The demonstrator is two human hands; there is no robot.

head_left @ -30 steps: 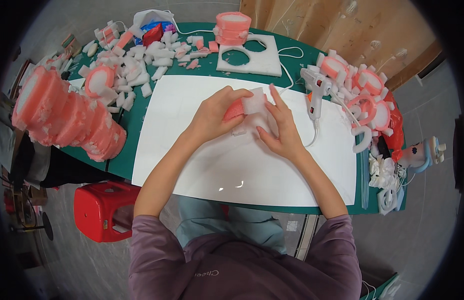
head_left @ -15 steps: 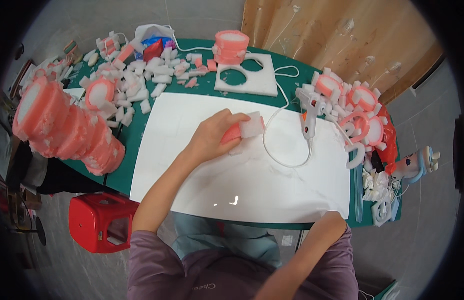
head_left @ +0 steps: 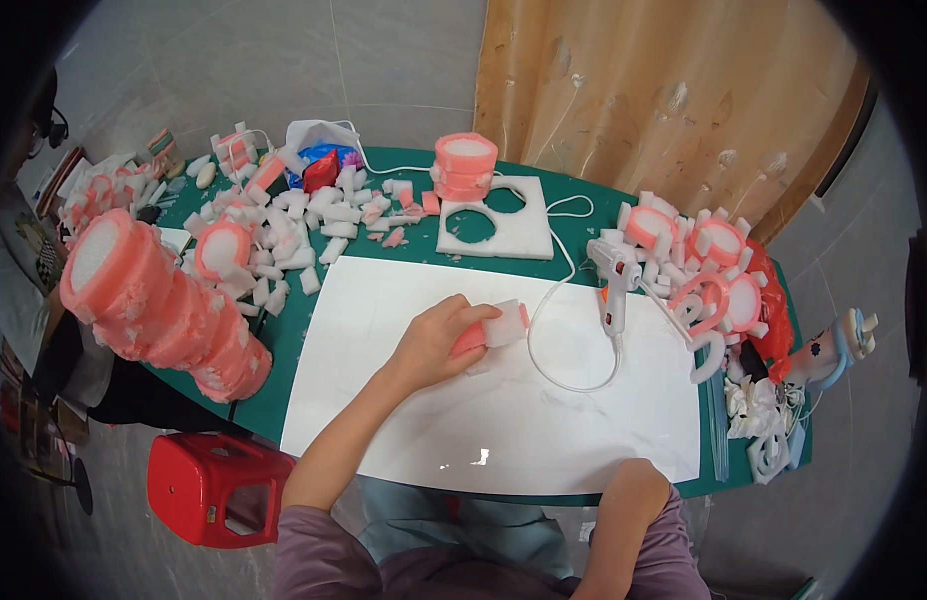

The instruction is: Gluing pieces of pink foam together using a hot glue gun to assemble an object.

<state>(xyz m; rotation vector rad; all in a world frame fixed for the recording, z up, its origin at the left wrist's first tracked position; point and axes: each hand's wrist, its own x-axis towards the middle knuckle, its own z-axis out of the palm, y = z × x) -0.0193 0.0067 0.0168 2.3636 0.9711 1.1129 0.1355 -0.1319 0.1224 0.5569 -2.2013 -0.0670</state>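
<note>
My left hand rests on the white sheet and grips a pink and white foam piece near the sheet's upper middle. My right hand is out of sight; only the bent right arm shows at the table's near edge, below the sheet. A white glue gun lies to the right of the foam piece, its white cord looping across the sheet.
A long stack of pink foam rings lies at the left. Several white foam blocks litter the green table. A white foam board with round holes and a pink cylinder sit behind. More pink rings at right. Red stool below.
My right hand has left the foam piece and drawn back below the table edge. My left hand keeps hold of the piece, which sits a little lower left.
</note>
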